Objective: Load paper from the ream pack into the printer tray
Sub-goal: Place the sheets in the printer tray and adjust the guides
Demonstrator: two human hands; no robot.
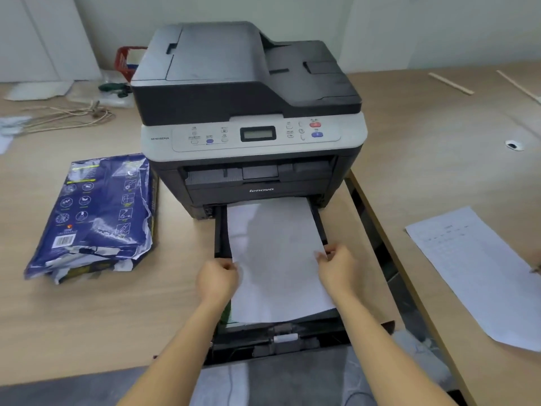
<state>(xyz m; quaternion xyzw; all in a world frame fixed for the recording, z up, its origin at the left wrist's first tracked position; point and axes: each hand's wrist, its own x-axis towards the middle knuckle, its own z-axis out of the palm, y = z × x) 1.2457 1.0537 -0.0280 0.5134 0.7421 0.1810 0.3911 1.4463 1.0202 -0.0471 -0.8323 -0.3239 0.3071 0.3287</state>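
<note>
A dark grey and white printer (248, 112) stands on the wooden desk. Its black paper tray (281, 338) is pulled out toward me over the desk's front edge. A stack of white paper (278, 259) lies in the tray, its far end under the printer. My left hand (218, 278) pinches the stack's left edge and my right hand (336, 266) pinches its right edge. The torn-open blue ream pack (93, 215) lies flat on the desk to the printer's left.
A printed sheet (480, 273) lies on a second desk at the right, across a narrow gap. Twine (67, 115), plastic wrap and a red basket (127, 61) sit at the back left. Thin wooden strips (450, 82) lie at the back right.
</note>
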